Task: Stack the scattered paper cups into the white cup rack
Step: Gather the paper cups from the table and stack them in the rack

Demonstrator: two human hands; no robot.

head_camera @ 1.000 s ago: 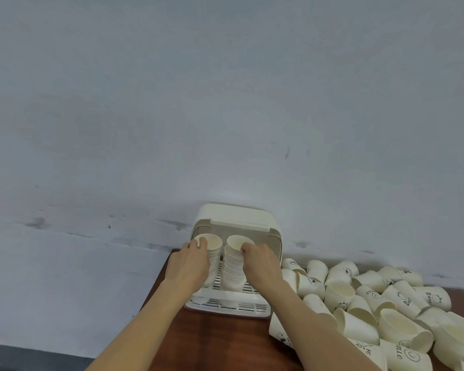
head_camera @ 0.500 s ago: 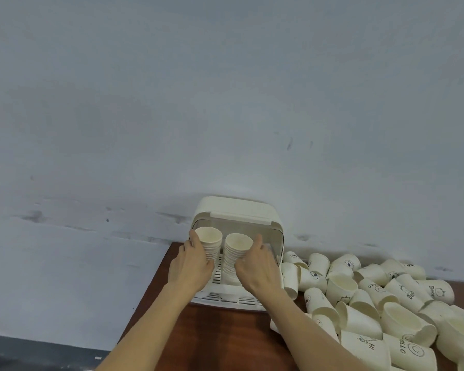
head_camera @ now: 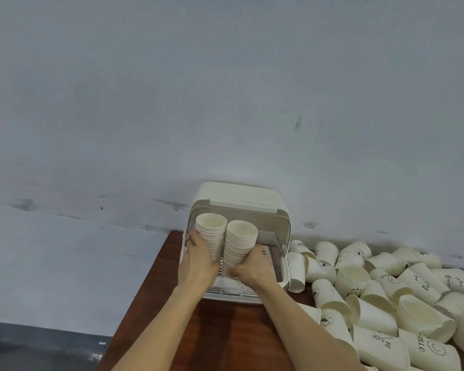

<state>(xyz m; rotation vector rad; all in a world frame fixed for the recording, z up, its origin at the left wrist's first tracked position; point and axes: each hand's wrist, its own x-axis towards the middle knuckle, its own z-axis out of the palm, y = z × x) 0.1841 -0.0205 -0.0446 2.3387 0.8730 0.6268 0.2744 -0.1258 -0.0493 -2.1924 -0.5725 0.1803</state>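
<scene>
**Rack partly loaded, pile remaining**

Your left hand [head_camera: 198,263] grips one nested cup stack [head_camera: 211,238], your right hand [head_camera: 253,266] the other stack [head_camera: 240,243], both inside the white cup rack [head_camera: 239,199]. Many scattered paper cups [head_camera: 381,298] await on the table [head_camera: 225,338].

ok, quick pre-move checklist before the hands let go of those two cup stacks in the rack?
1. Left hand grips left stack: ok.
2. Right hand grips right stack: ok.
3. Both stacks inside the white cup rack, lid open: ok.
4. Stack bases seated on the rack floor: cannot tell, hands hide them.
5. Stacks upright: not ok, tops lean slightly apart.
6. Loose cups lie on the table right of the rack: ok.
</scene>
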